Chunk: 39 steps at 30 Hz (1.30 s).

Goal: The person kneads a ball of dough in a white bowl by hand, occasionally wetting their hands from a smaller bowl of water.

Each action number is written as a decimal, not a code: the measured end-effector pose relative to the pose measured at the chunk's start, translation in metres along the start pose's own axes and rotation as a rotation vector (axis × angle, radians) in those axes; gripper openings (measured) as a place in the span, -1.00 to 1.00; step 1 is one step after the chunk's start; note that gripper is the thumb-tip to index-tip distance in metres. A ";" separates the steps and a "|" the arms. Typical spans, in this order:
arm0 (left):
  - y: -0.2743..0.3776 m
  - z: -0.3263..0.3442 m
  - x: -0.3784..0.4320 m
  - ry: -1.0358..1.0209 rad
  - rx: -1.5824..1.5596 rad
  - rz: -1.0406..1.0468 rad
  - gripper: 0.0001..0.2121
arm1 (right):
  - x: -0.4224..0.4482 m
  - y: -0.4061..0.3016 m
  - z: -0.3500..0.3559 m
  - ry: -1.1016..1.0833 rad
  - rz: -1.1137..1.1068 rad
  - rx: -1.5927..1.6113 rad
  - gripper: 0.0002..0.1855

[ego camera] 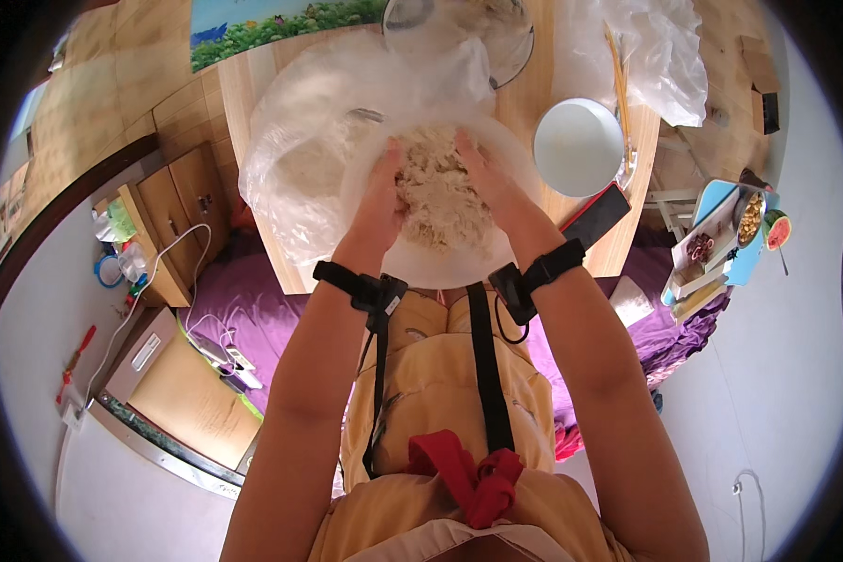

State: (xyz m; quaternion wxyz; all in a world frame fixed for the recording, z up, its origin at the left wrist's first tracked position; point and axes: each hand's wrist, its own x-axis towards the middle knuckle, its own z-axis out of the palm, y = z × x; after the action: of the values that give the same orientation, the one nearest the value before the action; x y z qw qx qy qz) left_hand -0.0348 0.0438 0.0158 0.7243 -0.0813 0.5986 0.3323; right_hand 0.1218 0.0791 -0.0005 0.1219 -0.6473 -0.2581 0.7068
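A pale, crumbly, shredded-looking mass (439, 190) fills the middle of a translucent white bowl (435, 270) right in front of me. My left hand (381, 193) cups the left side of this mass, and my right hand (488, 172) cups its right side, so it sits between them. Parts of the fingers are sunk in it or hidden. Left of the bowl, a large clear plastic bag (284, 183) spreads over the wooden table (274, 260), with pale material showing through it. What exactly the crumbly material is, I cannot tell.
Right of the bowl stand a white round container (578, 147) and a red-edged phone (600, 214). Yellow sticks (617, 91) lie near another plastic bag (664, 56). Behind is a round clear-looking vessel (516, 56). A blue tray (718, 200) with food is at the far right.
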 end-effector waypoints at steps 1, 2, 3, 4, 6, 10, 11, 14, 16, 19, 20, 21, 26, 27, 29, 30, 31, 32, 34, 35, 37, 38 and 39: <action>0.001 -0.001 -0.001 -0.011 -0.039 -0.014 -0.48 | -0.003 -0.003 0.003 -0.045 0.007 -0.012 -0.34; -0.001 -0.004 -0.003 -0.064 -0.076 0.025 -0.50 | -0.008 -0.007 0.005 -0.090 0.014 -0.024 -0.31; -0.002 -0.006 -0.005 -0.122 -0.114 0.066 -0.51 | -0.013 -0.009 0.005 -0.133 0.016 -0.038 -0.28; -0.003 -0.008 -0.009 -0.181 -0.152 0.107 -0.53 | -0.018 -0.007 0.006 -0.174 -0.083 -0.029 -0.33; -0.002 -0.015 -0.015 -0.161 -0.190 0.154 -0.56 | -0.035 -0.003 0.008 -0.256 -0.287 -0.013 -0.42; -0.003 -0.023 -0.039 -0.201 0.035 0.279 -0.61 | -0.078 -0.009 -0.006 -0.132 -0.739 -0.564 -0.55; -0.004 -0.024 -0.046 -0.181 0.206 0.320 -0.63 | -0.085 -0.010 -0.013 -0.093 -0.841 -0.756 -0.56; -0.011 -0.023 -0.058 -0.162 0.731 0.501 -0.65 | -0.092 -0.005 -0.030 -0.054 -0.924 -1.034 -0.56; -0.019 -0.022 -0.056 -0.199 1.110 0.711 -0.63 | -0.093 0.001 -0.031 -0.058 -0.857 -1.054 -0.57; -0.039 -0.011 -0.054 -0.221 1.564 0.850 -0.62 | -0.088 0.015 -0.027 -0.046 -0.811 -1.078 -0.60; -0.047 -0.010 -0.052 -0.169 1.593 0.748 -0.64 | -0.085 0.026 -0.023 -0.027 -0.882 -1.145 -0.60; -0.051 -0.008 -0.049 -0.115 1.671 0.750 -0.68 | -0.081 0.032 -0.018 -0.006 -0.952 -1.211 -0.60; -0.062 -0.012 -0.012 0.136 1.787 0.588 -0.81 | -0.061 0.033 0.010 0.075 -0.839 -1.260 -0.76; -0.062 -0.012 -0.006 0.142 1.716 0.559 -0.82 | -0.056 0.029 0.016 0.057 -0.770 -1.301 -0.80; -0.060 -0.008 0.001 0.157 1.576 0.514 -0.84 | -0.040 0.026 0.023 0.083 -0.774 -1.325 -0.87; -0.061 -0.009 0.003 0.151 1.563 0.505 -0.84 | -0.035 0.023 0.026 0.099 -0.776 -1.336 -0.90; -0.061 -0.010 0.004 0.145 1.550 0.495 -0.83 | -0.035 0.022 0.028 0.079 -0.740 -1.366 -0.90; -0.062 -0.012 0.005 0.140 1.538 0.487 -0.83 | -0.036 0.021 0.029 0.059 -0.704 -1.396 -0.89; -0.045 -0.005 -0.005 0.044 1.504 0.412 -0.76 | -0.038 0.019 0.026 0.028 -0.664 -1.289 -0.86; -0.040 -0.004 -0.011 -0.002 1.487 0.373 -0.73 | -0.041 0.017 0.022 0.012 -0.662 -1.149 -0.84; -0.037 -0.021 -0.020 0.050 1.650 0.560 -0.65 | -0.054 0.011 0.011 -0.023 -0.658 -0.942 -0.79; -0.039 -0.028 -0.025 0.080 1.730 0.650 -0.60 | -0.062 0.007 0.002 -0.043 -0.659 -0.872 -0.77; -0.039 -0.029 -0.030 0.120 1.622 0.669 -0.57 | -0.069 0.005 -0.005 -0.053 -0.664 -0.805 -0.74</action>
State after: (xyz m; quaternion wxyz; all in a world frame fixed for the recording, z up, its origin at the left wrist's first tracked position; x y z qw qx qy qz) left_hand -0.0380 -0.0127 0.0242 0.3908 0.6205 0.6798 -0.0055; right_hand 0.1367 0.0413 0.0556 0.0746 -0.5079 -0.7037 0.4912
